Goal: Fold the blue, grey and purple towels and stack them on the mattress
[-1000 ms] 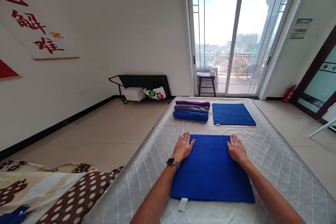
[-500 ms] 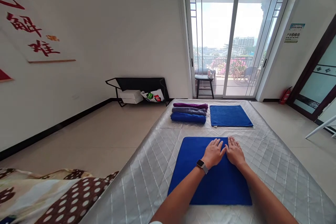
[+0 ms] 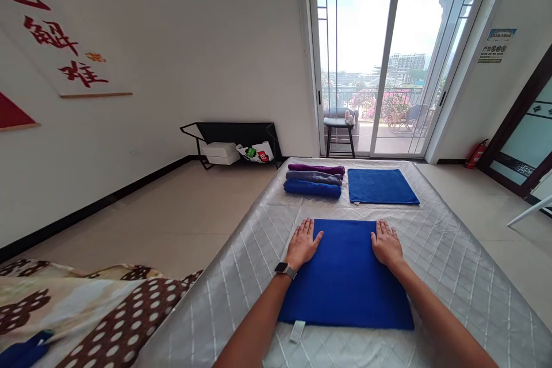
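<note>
A blue cloth lies flat on the silver quilted mattress, with a white tag at its near edge. My left hand, a watch on its wrist, rests with fingers stretched on the cloth's far left corner. On the far right corner lies my right hand, palm down and fingers extended. Neither hand grips anything. Beyond them are a stack of rolled or folded cloths, purple, grey and blue, and a second flat blue cloth to its right.
A brown and cream patterned blanket is at the lower left. Against the wall stands a black rack with white boxes. Behind the mattress are sliding glass doors and a stool. A fire extinguisher stands at the right.
My left hand has moved left from the cloth's middle to its far left corner. My right hand stays near the far right corner. The tag at the near edge now shows.
</note>
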Available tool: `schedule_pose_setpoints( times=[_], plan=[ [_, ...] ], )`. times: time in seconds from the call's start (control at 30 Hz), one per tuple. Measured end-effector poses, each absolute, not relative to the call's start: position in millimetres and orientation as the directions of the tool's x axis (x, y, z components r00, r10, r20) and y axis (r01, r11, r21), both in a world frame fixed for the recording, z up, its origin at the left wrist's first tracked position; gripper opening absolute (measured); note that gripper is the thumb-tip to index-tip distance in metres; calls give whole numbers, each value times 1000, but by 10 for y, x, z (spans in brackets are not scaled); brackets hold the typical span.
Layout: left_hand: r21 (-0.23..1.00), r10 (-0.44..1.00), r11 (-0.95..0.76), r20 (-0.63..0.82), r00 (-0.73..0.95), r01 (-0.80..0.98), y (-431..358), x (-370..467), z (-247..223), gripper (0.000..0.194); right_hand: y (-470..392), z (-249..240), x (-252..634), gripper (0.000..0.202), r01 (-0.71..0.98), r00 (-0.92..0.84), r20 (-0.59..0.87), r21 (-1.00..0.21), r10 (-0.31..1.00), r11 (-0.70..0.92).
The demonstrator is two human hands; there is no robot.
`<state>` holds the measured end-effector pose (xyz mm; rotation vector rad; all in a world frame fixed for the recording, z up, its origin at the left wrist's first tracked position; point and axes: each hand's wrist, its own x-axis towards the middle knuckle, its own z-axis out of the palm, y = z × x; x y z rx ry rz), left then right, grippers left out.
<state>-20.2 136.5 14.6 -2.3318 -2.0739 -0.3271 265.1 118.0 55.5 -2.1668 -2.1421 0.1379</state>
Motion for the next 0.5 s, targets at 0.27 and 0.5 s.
schedule_pose_setpoints(
  times=[0.27, 0.5],
  plan=[
    [144, 987, -117, 131, 98, 983, 1346, -199, 176, 73, 1088, 590, 2713, 62, 994, -29, -3, -107, 1000, 28],
    [109, 987, -90, 139, 75, 990, 1368, -239, 105, 69, 940, 508, 2727, 65, 986, -34, -51, -163, 998, 25]
  ],
)
